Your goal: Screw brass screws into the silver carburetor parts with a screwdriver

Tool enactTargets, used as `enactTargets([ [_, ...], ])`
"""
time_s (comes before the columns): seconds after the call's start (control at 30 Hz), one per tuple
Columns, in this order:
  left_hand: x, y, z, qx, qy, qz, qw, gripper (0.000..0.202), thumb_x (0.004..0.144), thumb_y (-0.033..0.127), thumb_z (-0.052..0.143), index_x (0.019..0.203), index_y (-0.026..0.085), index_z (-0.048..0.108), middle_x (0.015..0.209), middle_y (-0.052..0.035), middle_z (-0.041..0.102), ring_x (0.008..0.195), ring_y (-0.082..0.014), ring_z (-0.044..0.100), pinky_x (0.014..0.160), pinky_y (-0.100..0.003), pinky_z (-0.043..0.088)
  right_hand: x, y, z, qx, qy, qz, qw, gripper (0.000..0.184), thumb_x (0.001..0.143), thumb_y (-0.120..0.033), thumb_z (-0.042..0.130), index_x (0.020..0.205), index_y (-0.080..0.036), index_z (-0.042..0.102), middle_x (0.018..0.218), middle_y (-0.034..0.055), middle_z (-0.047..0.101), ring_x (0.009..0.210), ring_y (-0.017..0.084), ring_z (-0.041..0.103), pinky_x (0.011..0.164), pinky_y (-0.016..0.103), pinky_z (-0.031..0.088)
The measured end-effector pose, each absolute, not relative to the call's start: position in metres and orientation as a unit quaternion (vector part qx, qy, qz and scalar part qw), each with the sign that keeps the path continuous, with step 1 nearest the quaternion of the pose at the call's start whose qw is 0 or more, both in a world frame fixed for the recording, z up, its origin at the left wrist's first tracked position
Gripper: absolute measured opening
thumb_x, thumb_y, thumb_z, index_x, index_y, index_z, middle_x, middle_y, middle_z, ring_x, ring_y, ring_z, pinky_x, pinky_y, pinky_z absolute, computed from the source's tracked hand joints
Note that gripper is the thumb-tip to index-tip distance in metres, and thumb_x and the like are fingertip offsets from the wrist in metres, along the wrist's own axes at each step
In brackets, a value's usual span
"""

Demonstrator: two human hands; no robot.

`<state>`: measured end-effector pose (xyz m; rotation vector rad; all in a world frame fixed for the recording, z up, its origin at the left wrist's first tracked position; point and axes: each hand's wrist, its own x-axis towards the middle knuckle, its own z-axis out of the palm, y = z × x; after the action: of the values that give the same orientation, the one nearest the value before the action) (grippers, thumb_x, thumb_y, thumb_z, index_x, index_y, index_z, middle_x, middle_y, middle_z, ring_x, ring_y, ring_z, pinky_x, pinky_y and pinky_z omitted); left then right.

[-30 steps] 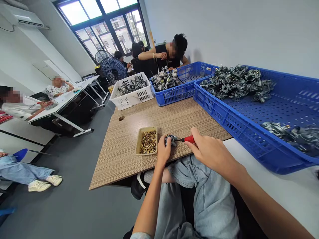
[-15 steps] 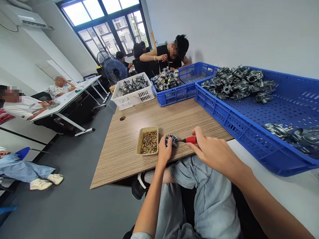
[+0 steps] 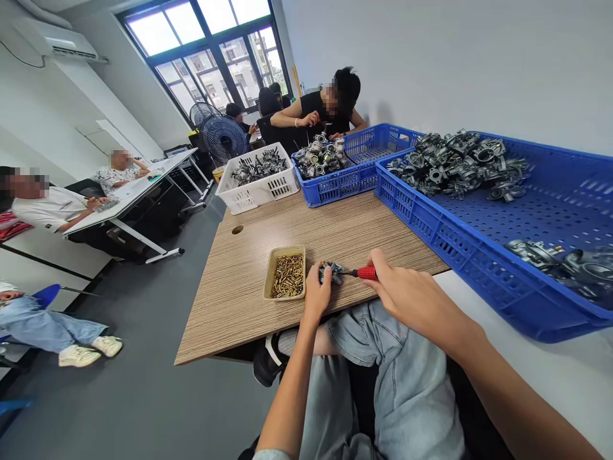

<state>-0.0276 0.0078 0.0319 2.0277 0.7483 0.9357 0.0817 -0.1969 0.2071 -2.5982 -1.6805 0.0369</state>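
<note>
On the wood-grain table (image 3: 239, 281), near its front edge, my left hand (image 3: 318, 291) is closed around a small grey metal carburetor (image 3: 336, 271), partly hidden by the fingers. My right hand (image 3: 402, 284) grips the red handle of a screwdriver (image 3: 366, 273). The screwdriver's dark shaft points left, and its tip meets the carburetor; the exact contact spot is too small to make out. Just left of my left hand stands a cream tub (image 3: 266, 281) holding many small brass jets (image 3: 288, 275).
A white basket (image 3: 261, 197) and a blue basket (image 3: 335, 191) of metal parts stand at the table's far edge. A large blue crate (image 3: 431, 220) with carburetors lies to the right. A co-worker (image 3: 330, 105) sits behind the baskets; a fan (image 3: 223, 137) stands farther back.
The view has shifted slightly. Both hands keep their grips, with the screwdriver still at the carburetor; the fingers of my right hand have moved slightly on the handle.
</note>
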Motion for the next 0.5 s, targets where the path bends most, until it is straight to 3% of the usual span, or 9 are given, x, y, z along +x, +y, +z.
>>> enactTargets([
  [0.33, -0.0273, 0.0079, 0.0316, 0.797, 0.294, 0.364, 0.382, 0.032, 0.109, 0.044, 0.047, 0.115, 0.020, 0.068, 0.114, -0.0099, 0.074, 0.112, -0.0234, 0.068, 0.104, -0.038, 0.050, 0.0757, -0.1899, 0.2033, -0.866, -0.499, -0.002, 0.031, 0.031, 0.114, -0.043, 0.042, 0.127, -0.016, 0.049, 0.084, 0.0126, 0.078, 0.083, 0.034, 0.080, 0.059, 0.032, 0.040],
  [0.5, -0.0268, 0.0070, 0.0315, 0.797, 0.308, 0.358, 0.377, 0.027, 0.101, 0.037, 0.060, 0.120, 0.019, 0.066, 0.118, -0.0113, 0.073, 0.111, -0.0253, 0.068, 0.103, -0.041, 0.051, 0.0778, -0.1900, 0.2037, -0.877, -0.479, 0.006, 0.035, 0.034, 0.114, -0.048, 0.040, 0.123, -0.017, 0.050, 0.085, 0.0149, 0.078, 0.085, 0.035, 0.080, 0.063, 0.033, 0.044],
])
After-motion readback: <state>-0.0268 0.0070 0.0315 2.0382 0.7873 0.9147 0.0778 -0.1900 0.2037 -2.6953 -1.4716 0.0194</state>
